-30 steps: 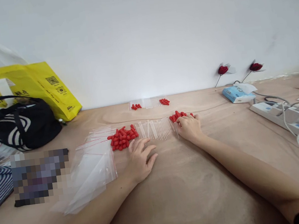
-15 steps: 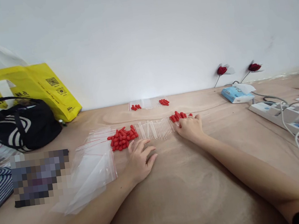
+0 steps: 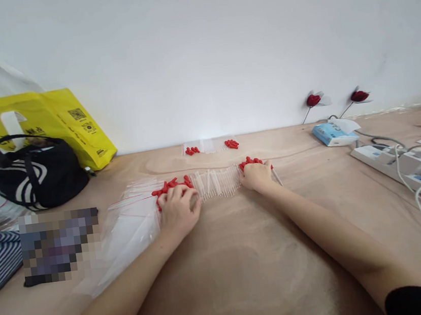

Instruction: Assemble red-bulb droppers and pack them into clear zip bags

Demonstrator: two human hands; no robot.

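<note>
My left hand [image 3: 179, 210] lies over a pile of red rubber bulbs [image 3: 171, 184], its fingers bent and somewhat apart, with a gap at the thumb. No bulb shows clearly lifted in it. A row of thin clear tubes [image 3: 217, 183] spreads between my hands. At the row's right end my right hand [image 3: 258, 176] is closed, knuckles up, in front of a smaller group of red bulbs [image 3: 250, 161]. Its fingertips are hidden, so what they hold cannot be seen. Clear zip bags [image 3: 134, 223] lie left of and partly behind my left forearm.
Near the wall lies a clear bag [image 3: 206, 146] with red bulbs at both ends. A yellow bag [image 3: 89, 136] and a black bag [image 3: 57, 176] stand at the left. Tissues [image 3: 332, 135], a power strip [image 3: 407, 169] with cables and two red flowers [image 3: 314, 100] are at the right.
My left hand has moved left and forward onto the larger red pile, its fingers more bent. My right hand has shifted slightly left, and its fingers have drawn in.
</note>
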